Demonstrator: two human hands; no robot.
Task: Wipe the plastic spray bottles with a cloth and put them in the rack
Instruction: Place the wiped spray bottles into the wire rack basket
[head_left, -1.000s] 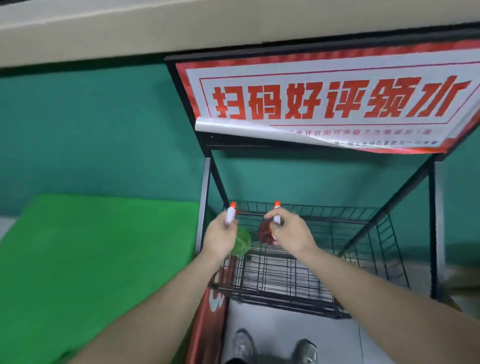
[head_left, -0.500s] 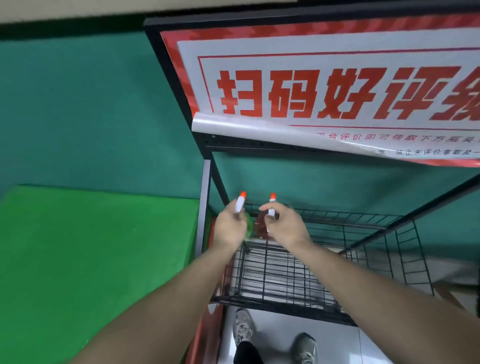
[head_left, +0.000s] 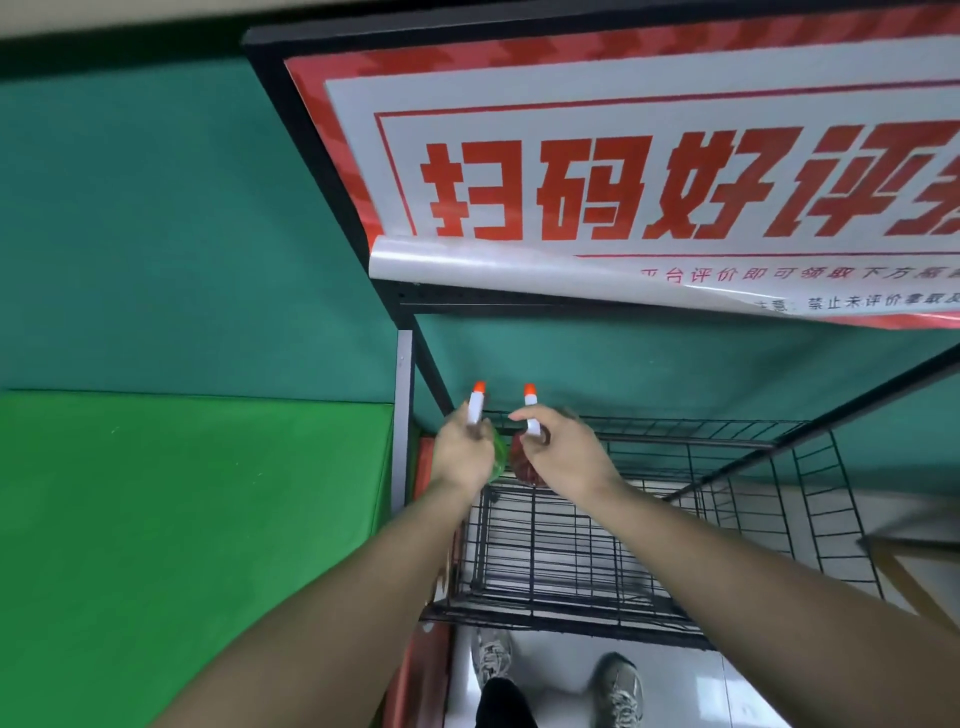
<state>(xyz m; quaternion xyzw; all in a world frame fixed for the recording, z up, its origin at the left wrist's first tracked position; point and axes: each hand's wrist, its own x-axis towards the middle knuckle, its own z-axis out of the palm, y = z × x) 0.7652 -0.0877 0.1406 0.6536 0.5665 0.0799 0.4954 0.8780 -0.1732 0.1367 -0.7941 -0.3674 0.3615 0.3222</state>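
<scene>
Two spray bottles are in our hands, held side by side above the back left corner of the wire rack (head_left: 675, 525). Our left hand (head_left: 462, 454) grips the green bottle (head_left: 497, 457) by its neck, fingers (head_left: 470, 426) curled around the white sprayer so that only the orange tip sticks out above the knuckles. Our right hand (head_left: 563, 457) holds the red bottle (head_left: 524, 462) the same way, its forefinger hooked over the white sprayer head and the rest of the fingers closed around the neck. The two bottles hang just beside each other, bodies nearly touching, and most of each body is hidden behind our hands. We cannot tell whether either bottle rests on the rack's wire floor or is held just above it.

The rack is a black wire basket on a dark metal frame, and both our forearms reach out over its front rim. Above it a red and white banner (head_left: 649, 171) with large red characters lies across the top shelf, its lower edge curling up. To the left of the frame lies a bright green counter (head_left: 182, 519), with a darker green wall (head_left: 156, 234) behind. Down below, on the pale tiled floor (head_left: 727, 696), we see our two grey shoes (head_left: 618, 686) just in front of the rack.
</scene>
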